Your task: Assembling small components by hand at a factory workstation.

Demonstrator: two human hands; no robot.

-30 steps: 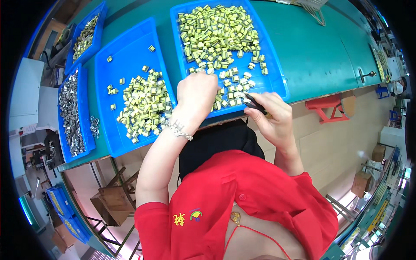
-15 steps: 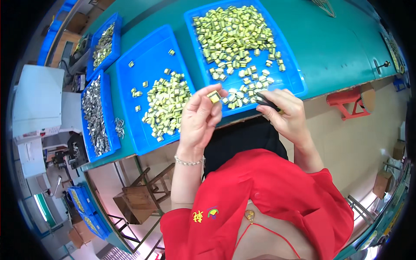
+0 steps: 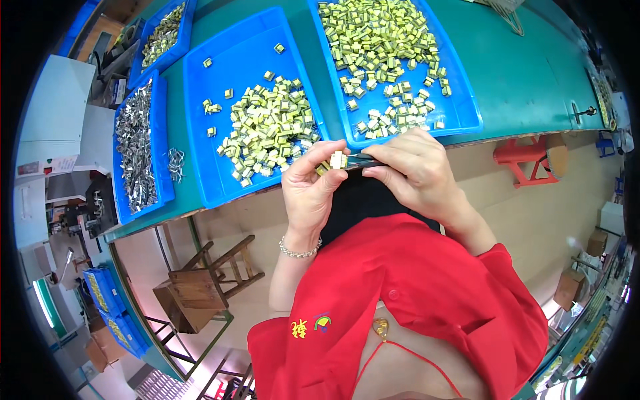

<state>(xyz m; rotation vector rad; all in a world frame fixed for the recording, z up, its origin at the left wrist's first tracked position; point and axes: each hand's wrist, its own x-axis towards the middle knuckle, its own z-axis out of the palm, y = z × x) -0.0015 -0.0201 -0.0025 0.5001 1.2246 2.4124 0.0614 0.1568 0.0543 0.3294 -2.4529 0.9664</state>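
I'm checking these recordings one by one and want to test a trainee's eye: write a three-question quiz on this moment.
1. Multiple choice: the tray of silver metal parts stands
a) left of the two large trays of yellow parts
b) between them
c) right of both
2. True or false: the slim tool is held in the left hand.
3. Open: what do the left hand's thumb and fingers pinch?

Key:
1. a
2. False; the right hand holds it.
3. At least one small yellow part.

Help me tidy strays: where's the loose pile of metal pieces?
At the head view's left, the loose pile lies on the green tabletop, right of the narrow metal-filled tray.
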